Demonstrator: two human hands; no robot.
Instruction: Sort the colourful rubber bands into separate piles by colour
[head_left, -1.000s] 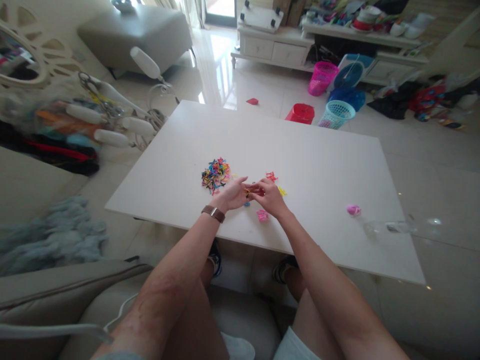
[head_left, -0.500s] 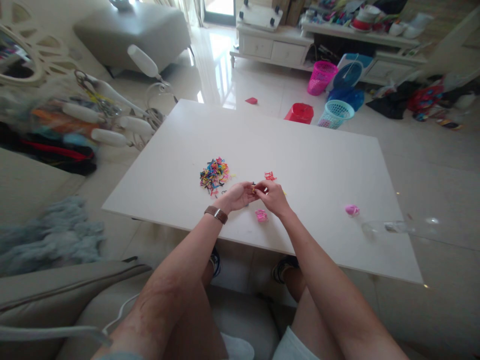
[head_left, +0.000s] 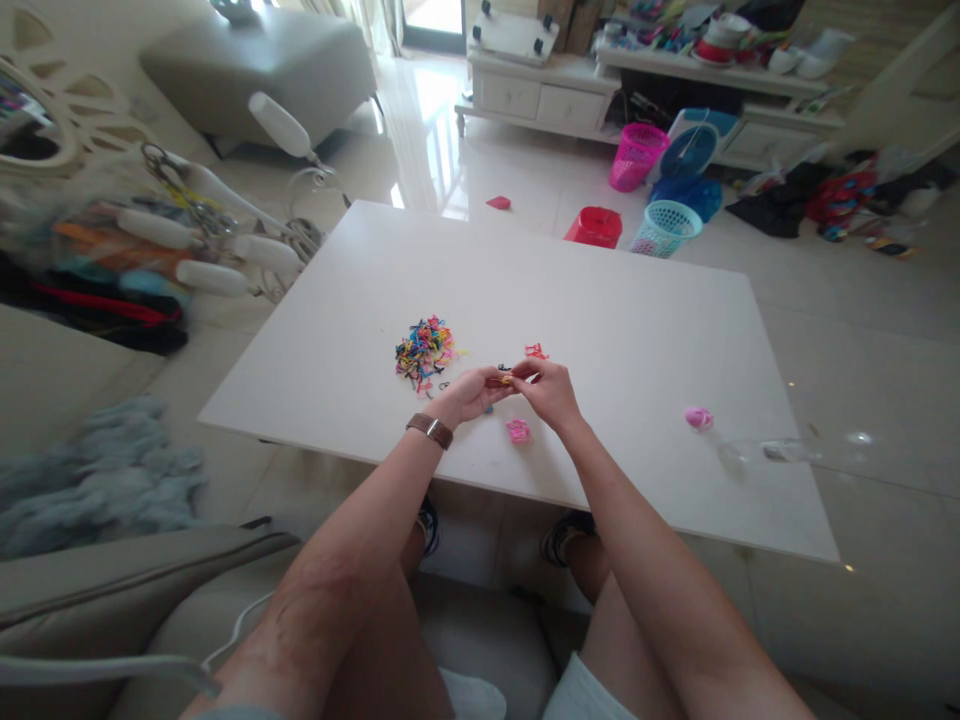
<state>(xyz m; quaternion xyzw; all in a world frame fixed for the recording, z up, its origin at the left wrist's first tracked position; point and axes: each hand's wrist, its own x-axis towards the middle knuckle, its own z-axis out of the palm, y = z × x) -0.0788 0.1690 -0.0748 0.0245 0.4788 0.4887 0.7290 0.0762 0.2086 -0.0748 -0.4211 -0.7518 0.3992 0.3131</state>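
Observation:
Over the white table (head_left: 615, 310), my left hand (head_left: 474, 393) is turned palm up, its fingertips closed on some small yellow elastic bands (head_left: 507, 380). My right hand (head_left: 547, 388) pinches the same yellow bands from the other side, so the fingertips of both hands meet. Left of the hands lies a loose pile of many-coloured elastic bands (head_left: 424, 350). A small group of red bands (head_left: 535, 351) rests just beyond my right hand. Nearer to me sits a pink bunch of bands (head_left: 518, 431). Dark bands (head_left: 504, 368) show partly behind the fingers.
A pink-purple object (head_left: 699, 418) and a clear, bottle-like container (head_left: 765, 452) are on the table's right side. Beyond the far edge stand a red bin (head_left: 595, 227) and a light-blue basket (head_left: 666, 228). A white lamp-like fixture (head_left: 277, 125) is at the left edge.
The whole view has shifted slightly left. Both hands stay together at the yellow bands, with only slight finger movement; the yellow shows a little more clearly now.

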